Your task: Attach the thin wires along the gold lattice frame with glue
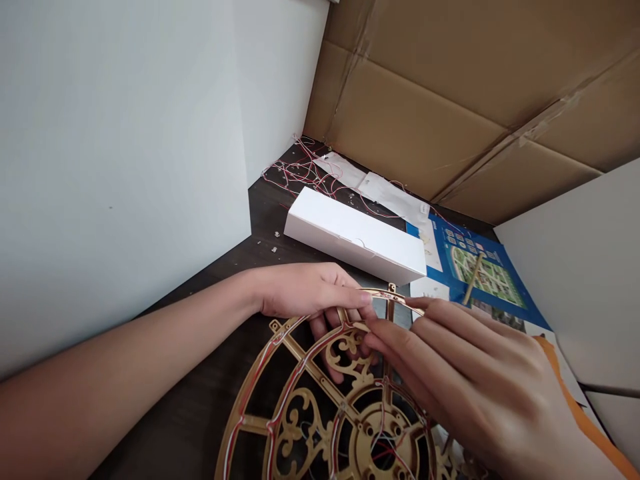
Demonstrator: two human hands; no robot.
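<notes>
A round gold openwork frame [256,423] with scrollwork fills the lower middle, tilted towards me. Red and white wires [299,371] run along grooves in its rings and spokes, and more cross its central hub. My left hand [320,293] grips the far rim, thumb on top and fingers curled underneath through the openings. From the right, my right hand [465,360] is closed over the same stretch, with fingertips on the outer rim and the inner ring. Whether it also pinches a wire is hidden. The frame's near edge is cut off by the view.
Beyond the frame lies a long white box [355,233]. Tangled red and white wires [310,175] and white paper strips [390,193] lie behind it. A blue printed sheet [500,267] is at right. White panels [120,133] and a cardboard wall [425,100] enclose the dark table [225,263].
</notes>
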